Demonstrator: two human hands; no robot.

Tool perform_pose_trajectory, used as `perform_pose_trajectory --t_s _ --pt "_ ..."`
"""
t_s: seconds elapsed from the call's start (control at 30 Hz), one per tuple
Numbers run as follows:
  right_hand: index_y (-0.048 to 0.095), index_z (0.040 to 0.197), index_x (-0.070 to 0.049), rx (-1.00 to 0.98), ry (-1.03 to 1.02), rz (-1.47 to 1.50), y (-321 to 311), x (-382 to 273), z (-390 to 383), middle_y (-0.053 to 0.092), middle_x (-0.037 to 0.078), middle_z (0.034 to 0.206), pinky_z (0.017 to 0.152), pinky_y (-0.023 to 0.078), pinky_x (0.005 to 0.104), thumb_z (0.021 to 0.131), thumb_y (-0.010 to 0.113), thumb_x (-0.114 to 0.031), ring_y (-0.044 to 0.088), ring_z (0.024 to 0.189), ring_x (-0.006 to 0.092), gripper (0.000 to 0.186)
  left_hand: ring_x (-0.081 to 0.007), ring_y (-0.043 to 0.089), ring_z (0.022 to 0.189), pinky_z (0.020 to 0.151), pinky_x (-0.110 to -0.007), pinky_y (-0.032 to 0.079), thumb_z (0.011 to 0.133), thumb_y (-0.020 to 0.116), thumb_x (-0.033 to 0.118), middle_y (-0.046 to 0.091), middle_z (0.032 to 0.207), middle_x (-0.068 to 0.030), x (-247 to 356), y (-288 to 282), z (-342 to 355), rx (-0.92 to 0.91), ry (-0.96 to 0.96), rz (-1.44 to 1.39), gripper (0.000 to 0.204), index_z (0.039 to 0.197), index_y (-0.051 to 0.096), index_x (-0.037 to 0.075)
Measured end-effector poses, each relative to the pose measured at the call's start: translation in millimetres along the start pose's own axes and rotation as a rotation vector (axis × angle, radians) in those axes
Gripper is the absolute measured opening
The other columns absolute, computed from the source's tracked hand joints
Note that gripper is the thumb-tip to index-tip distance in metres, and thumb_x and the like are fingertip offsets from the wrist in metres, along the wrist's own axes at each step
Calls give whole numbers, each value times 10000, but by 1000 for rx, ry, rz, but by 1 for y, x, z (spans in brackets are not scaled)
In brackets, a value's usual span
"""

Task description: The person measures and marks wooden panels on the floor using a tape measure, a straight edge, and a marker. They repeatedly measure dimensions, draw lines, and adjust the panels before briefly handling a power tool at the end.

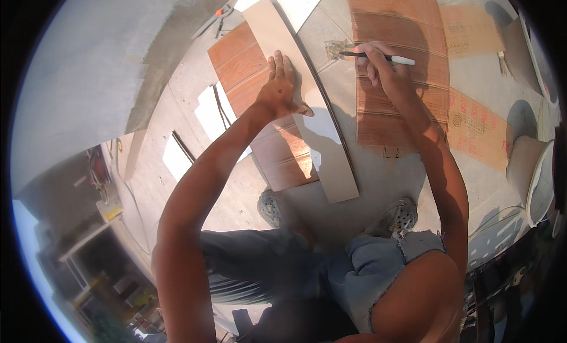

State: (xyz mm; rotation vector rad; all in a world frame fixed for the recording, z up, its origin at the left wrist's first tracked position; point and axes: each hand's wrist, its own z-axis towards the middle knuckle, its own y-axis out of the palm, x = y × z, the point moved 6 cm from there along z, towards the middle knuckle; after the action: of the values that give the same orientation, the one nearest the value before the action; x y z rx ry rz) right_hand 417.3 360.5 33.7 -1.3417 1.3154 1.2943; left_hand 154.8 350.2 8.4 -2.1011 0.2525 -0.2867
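My left hand (280, 90) lies flat on a long beige plank (335, 174), fingers stretched toward its far end. The plank has a dark edge along its right side and lies slantwise across a reddish-brown wood-grain panel (235, 54). In my right hand (387, 68) is a black marker (403, 60) with a white end, gripped between thumb and fingers. Its dark tip points left, over a small crumpled clear packet (336, 49) on the floor. Below the right hand is a second wood-grain panel (396, 15), ridged across its width.
White offcuts (177, 158) lie to the left, and a white sheet (304, 3) is at the far end. An orange-handled tool (221, 15) rests by the wall. Printed brown cardboard (481, 133) and a pale bucket (531, 171) are on the right. My shoes (404, 213) flank the plank's near end.
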Motion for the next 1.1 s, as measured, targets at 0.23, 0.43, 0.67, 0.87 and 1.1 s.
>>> perform_pose_trajectory --t_s 0.23,0.43,0.67,0.87,1.1 --pt "718 1013 -82 198 -348 -391 61 27 116 731 96 846 690 537 370 960 708 -322 678 716 213 246 -568 10 1563 1277 -491 301 548 985 577 -38 1657 -433 5 2 4 -33 -2 -44 1621 1596 -12 -155" --pt "750 1002 -95 152 -307 -270 79 16 160 743 105 818 733 558 380 942 713 -334 705 730 250 250 -580 1 1559 1262 -518 321 576 973 568 -31 1650 -445 4 -2 1 -43 12 -86 1584 1581 6 -183" --pt "778 1034 -60 148 -286 -325 103 18 201 736 84 771 668 565 309 961 694 -286 706 706 172 252 -615 -18 1542 1265 -548 303 576 951 614 -20 1629 -476 2 3 4 6 56 -72 1576 1559 41 -217" --pt "787 952 -32 148 -326 -344 110 12 210 742 45 728 637 589 270 952 697 -274 712 641 106 258 -630 20 1536 1271 -550 295 597 918 659 64 1613 -488 4 4 7 27 108 -11 1526 1527 121 -252" --pt "776 970 -39 84 -293 -295 122 -10 193 740 58 745 655 588 294 951 696 -275 722 670 137 250 -640 58 1529 1270 -525 310 652 853 725 107 1607 -486 5 1 3 30 103 107 1480 1512 167 -264"
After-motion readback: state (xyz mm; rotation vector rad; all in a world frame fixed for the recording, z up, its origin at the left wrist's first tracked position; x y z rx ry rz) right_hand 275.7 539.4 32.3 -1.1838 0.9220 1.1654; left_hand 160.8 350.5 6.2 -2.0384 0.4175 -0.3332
